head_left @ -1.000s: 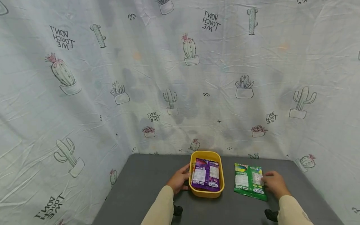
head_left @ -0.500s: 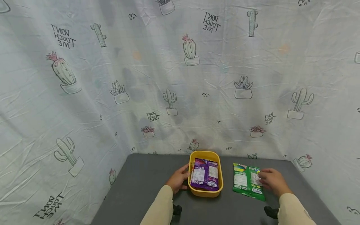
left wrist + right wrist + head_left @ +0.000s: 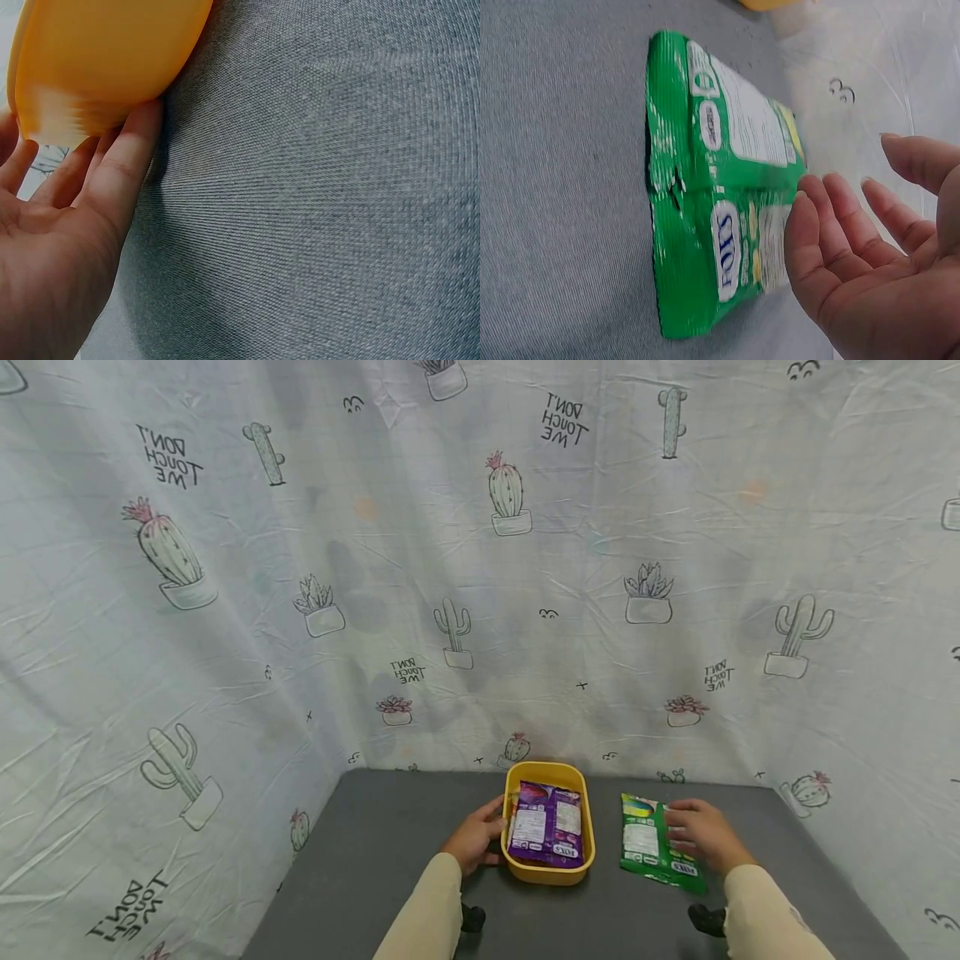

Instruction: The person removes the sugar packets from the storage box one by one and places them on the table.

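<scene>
In the head view my left hand (image 3: 474,840) rests against the left wall of a yellow plastic container (image 3: 551,875). The left wrist view has its fingertips on the curved yellow wall (image 3: 112,52), without a closed grip. Inside the container lies a purple snack bag (image 3: 546,823), and an edge of something orange shows beside it. To the right, a green bag (image 3: 649,843) marked FOX'S lies flat, printed side up. My right hand (image 3: 703,837) hovers over this bag's right part and hides some of it. Its loosely bent fingers hold nothing in the right wrist view.
A grey cloth-covered table (image 3: 375,860) carries everything. Behind and beside it hangs a white sheet (image 3: 420,527) with cactus drawings. Dark straps (image 3: 707,920) sit at my wrists under the cream sleeves (image 3: 768,914).
My right hand has moved left from the green bag's right edge to above its right part. The left hand and container hold their place. The head view shifts slightly.
</scene>
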{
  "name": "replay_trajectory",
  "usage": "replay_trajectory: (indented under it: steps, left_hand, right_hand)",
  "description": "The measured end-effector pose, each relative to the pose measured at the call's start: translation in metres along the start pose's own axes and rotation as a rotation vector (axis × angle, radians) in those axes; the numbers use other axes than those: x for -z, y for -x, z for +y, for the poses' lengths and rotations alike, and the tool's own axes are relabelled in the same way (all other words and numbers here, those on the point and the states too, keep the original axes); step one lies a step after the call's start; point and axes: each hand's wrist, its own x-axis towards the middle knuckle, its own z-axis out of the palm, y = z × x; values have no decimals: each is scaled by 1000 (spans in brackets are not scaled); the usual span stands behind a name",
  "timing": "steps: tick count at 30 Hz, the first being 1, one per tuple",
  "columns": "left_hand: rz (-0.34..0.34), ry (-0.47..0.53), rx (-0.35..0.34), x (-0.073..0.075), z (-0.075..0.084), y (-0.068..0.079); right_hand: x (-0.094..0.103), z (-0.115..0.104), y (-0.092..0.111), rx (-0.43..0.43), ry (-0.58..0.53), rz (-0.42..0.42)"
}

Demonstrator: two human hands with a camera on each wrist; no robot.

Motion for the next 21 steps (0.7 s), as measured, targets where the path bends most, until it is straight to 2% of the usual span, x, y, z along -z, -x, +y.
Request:
replay_trajectory:
  steps: [8, 21]
  left_hand:
    - [2, 8, 5, 1, -1, -2]
    - [-8, 19, 0, 1, -3, -1]
  right_hand:
    - [-22, -12, 4, 54, 10, -71]
    - [-62, -21, 6, 44, -9, -107]
